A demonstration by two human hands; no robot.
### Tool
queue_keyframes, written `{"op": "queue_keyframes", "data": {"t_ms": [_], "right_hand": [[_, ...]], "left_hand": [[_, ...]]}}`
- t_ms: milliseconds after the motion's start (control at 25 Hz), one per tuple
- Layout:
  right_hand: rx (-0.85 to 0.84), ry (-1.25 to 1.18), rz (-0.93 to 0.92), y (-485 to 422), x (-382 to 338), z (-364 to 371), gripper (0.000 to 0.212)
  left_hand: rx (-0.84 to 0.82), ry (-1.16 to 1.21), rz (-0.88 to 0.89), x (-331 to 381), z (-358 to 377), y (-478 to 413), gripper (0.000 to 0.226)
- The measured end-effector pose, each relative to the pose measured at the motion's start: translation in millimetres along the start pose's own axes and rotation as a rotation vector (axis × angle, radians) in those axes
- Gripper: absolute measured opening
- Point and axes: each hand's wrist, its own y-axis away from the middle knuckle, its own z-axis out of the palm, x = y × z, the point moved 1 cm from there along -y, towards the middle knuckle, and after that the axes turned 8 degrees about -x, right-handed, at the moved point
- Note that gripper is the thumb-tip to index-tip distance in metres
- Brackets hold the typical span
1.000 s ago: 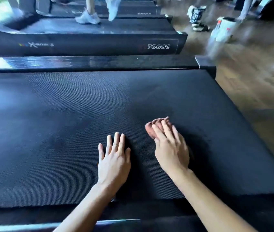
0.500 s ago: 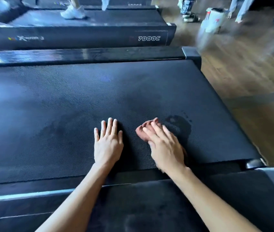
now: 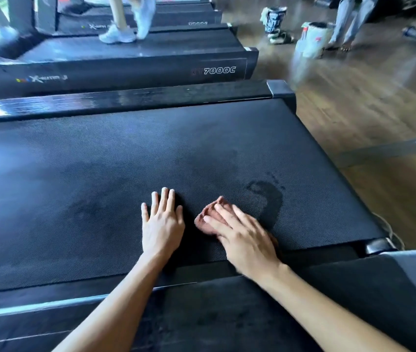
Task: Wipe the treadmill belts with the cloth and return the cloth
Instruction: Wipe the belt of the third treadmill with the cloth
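Cloth (image 3: 208, 221) bunched small under the straight fingers of the right hand (image 3: 247, 240), pressed onto the treadmill belt (image 3: 87, 189), just right of the left hand (image 3: 162, 224), laid flat and holding nothing. Damp streak (image 3: 271, 199) just beyond the right hand. Likely soft, light, limp and wet; best pinched from above by the bunched middle, lest corners trail.
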Motion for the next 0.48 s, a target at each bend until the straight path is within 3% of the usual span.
{"op": "queue_keyframes", "data": {"t_ms": [160, 280, 400, 480], "right_hand": [[0.046, -0.063, 0.325, -15.2, 18.2, -8.5, 0.053], [-0.034, 0.003, 0.007, -1.7, 20.0, -3.8, 0.049], [0.000, -0.083, 0.251, -7.3, 47.5, -22.0, 0.052], [-0.013, -0.041, 0.149, 3.0, 38.9, -18.3, 0.054]], "left_hand": [[0.002, -0.001, 0.000, 0.5, -0.3, -0.9, 0.055], [0.006, 0.022, 0.008, 1.0, -2.0, 1.3, 0.055], [0.025, 0.067, -0.028, 5.2, -5.0, -3.0, 0.051], [0.066, 0.081, -0.043, 16.2, -10.2, -11.2, 0.050]]}}
